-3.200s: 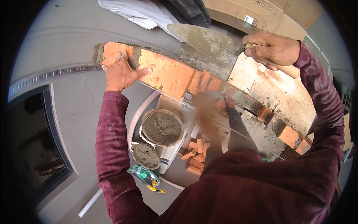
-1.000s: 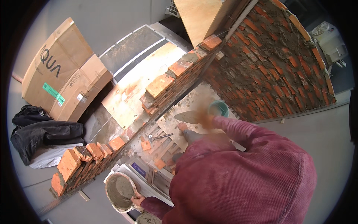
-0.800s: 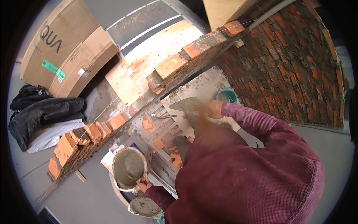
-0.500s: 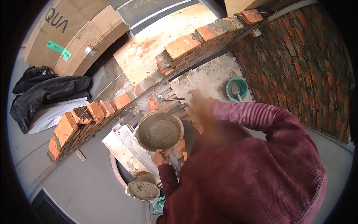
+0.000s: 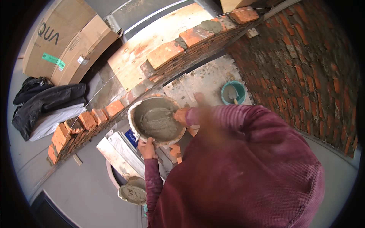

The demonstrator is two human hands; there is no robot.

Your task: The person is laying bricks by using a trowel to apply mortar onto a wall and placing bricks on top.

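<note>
- Background: tall brick wall well right of the bucket, smeared w/ mortar; low brick wall slants past the bucket's far side.
- Cardboard box & dark cloth lie past the low wall, well left of the bucket; pale board also past it, beyond the bucket.
- Bucket itself: in front of the body, btwn the 2 hands, part full of wet mortar.
- L hand: fingers closed on the bucket's near-left rim.
- R hand: at the bucket's right side, fingers down at the mortar; can't tell what, if anything, it grips.
- Done, judging by the low wall: many rows up. Big bricks on top in 2 stretches: end bricks left of the bucket, top bricks beyond it & on to the right.
- Unfinished, prob.: stretch btwn those 2, just past the bucket, sits lower, so wall looks part-built. String runs over it, left of the bucket.
- Supplies: 2nd tub of mortar near-left of the bucket; loose bricks just nearside of it; green pail to its right, small trowel inside.
</note>
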